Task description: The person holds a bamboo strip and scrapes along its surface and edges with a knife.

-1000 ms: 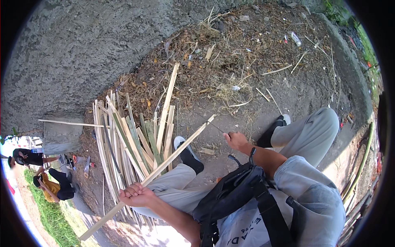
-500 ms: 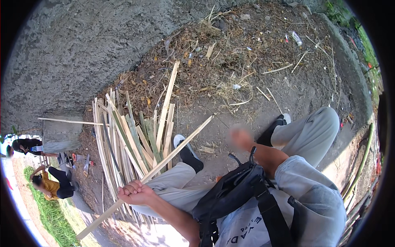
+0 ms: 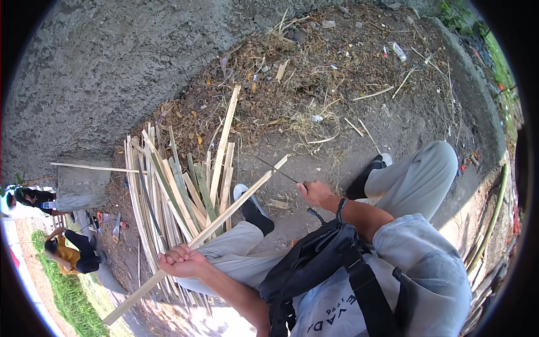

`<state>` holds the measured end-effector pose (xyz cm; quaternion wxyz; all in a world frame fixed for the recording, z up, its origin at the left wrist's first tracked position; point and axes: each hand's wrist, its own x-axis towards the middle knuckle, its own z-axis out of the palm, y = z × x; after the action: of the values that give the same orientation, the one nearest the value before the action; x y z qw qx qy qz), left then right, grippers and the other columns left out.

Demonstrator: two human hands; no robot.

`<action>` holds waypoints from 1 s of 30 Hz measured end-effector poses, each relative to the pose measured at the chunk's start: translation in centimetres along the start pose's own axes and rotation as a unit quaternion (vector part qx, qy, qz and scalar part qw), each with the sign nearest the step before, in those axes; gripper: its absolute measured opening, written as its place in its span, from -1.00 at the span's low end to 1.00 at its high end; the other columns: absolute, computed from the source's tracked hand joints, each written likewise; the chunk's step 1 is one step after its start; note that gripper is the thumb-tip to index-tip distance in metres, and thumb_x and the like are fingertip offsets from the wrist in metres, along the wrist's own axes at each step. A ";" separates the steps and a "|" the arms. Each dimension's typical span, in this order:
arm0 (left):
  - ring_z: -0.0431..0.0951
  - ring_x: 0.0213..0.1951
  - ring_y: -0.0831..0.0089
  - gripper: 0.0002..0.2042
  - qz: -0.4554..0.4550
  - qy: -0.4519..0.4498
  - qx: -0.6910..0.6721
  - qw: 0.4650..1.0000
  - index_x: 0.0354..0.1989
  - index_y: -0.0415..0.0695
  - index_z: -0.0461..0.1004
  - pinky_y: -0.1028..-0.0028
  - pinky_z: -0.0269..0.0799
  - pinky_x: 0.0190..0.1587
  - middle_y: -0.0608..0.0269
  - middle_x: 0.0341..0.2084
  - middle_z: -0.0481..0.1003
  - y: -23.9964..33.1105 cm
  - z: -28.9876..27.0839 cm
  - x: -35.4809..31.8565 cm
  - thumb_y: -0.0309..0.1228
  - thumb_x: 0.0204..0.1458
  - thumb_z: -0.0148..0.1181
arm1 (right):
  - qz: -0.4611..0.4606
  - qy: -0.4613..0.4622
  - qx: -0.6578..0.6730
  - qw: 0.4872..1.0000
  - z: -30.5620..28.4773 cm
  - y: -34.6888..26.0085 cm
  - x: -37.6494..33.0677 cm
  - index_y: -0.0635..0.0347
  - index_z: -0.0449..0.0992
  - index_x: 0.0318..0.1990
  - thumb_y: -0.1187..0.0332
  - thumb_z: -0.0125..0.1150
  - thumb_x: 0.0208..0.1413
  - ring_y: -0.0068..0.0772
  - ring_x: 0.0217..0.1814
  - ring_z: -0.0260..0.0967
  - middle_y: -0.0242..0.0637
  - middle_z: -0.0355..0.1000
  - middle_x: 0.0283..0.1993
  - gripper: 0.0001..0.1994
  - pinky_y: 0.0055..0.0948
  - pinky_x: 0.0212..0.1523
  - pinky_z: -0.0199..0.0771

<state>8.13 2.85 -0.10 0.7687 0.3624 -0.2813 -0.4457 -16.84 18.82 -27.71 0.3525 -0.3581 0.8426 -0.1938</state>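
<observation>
My left hand point(image 3: 182, 262) is closed around a long pale bamboo strip point(image 3: 238, 203), gripping it below its middle. The strip slants up to the right, with its lower end out past the hand at the lower left. In my right hand point(image 3: 316, 192) is a thin dark knife point(image 3: 288, 176), seen nearly edge-on. Its blade crosses the strip close to the upper end; whether it cuts into the wood I cannot tell. The handle is mostly hidden by the fingers.
A heap of split bamboo strips point(image 3: 163, 196) lies at left, beside my shoe point(image 3: 255, 208). Behind it rises a rough concrete wall point(image 3: 112, 73). A black bag point(image 3: 309, 255) hangs at my waist. Two people, one in a yellow shirt point(image 3: 68, 255), are at far left near a handsaw point(image 3: 117, 227).
My right hand, blurred before, has moved slightly left and down, bringing the knife across the strip's upper end. My left hand keeps its grip on the strip.
</observation>
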 end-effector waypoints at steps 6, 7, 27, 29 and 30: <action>-0.06 -0.89 0.66 -0.63 -0.001 0.029 0.014 0.999 -0.79 0.11 0.05 0.64 -0.07 -0.77 0.50 -0.94 0.00 -0.5 0.4 -0.1 -0.31 0.04 -0.03 | 0.087 0.034 0.010 0.996 0.4 2.7 1.1 0.26 0.52 -0.36 -0.04 -0.26 0.20 0.24 -0.26 0.41 0.16 0.45 -0.37 -0.46 0.05 -0.17 0.41; -0.05 -0.88 0.66 -0.63 0.001 0.014 0.009 1.000 -0.79 0.11 0.06 0.64 -0.07 -0.77 0.50 -0.94 0.00 -0.4 0.2 0.2 -0.31 0.04 -0.03 | 0.065 0.053 0.006 0.996 0.6 2.9 1.2 0.25 0.51 -0.36 -0.03 -0.23 0.19 0.27 -0.31 0.41 0.16 0.44 -0.42 -0.48 0.08 -0.21 0.41; -0.01 -0.89 0.66 -0.64 -0.001 0.002 0.003 1.000 -0.78 0.09 0.07 0.62 0.01 -0.78 0.48 -0.94 0.02 0.0 0.5 -1.0 -0.34 0.07 -0.08 | 0.164 0.050 0.165 0.971 -0.2 0.9 1.1 0.41 0.51 -0.44 -0.05 -0.28 0.21 0.17 -0.41 0.46 0.17 0.44 -0.53 -0.37 -0.03 -0.28 0.44; -0.02 -0.89 0.66 -0.64 -0.005 -0.011 0.005 1.000 -0.78 0.09 0.07 0.62 0.01 -0.78 0.48 -0.95 0.02 0.0 0.6 -1.1 -0.34 0.08 -0.09 | 0.247 -0.014 0.255 0.935 -2.1 -1.5 -0.1 0.45 0.51 -0.44 -0.05 -0.29 0.20 0.15 -0.42 0.47 0.18 0.43 -0.54 -0.36 -0.06 -0.28 0.45; -0.02 -0.89 0.66 -0.63 -0.008 -0.024 0.006 1.000 -0.78 0.08 0.07 0.63 0.02 -0.78 0.47 -0.95 0.01 0.1 0.7 -1.1 -0.34 0.08 -0.10 | 0.251 -0.016 0.283 0.925 -2.5 -2.3 -0.7 0.45 0.51 -0.48 -0.05 -0.28 0.20 0.13 -0.49 0.46 0.17 0.41 -0.58 -0.35 -0.07 -0.33 0.45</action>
<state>7.19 3.62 0.23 0.7562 0.3583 -0.2994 -0.4584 -17.32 18.00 -24.36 0.4898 -0.0227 0.8091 -0.3238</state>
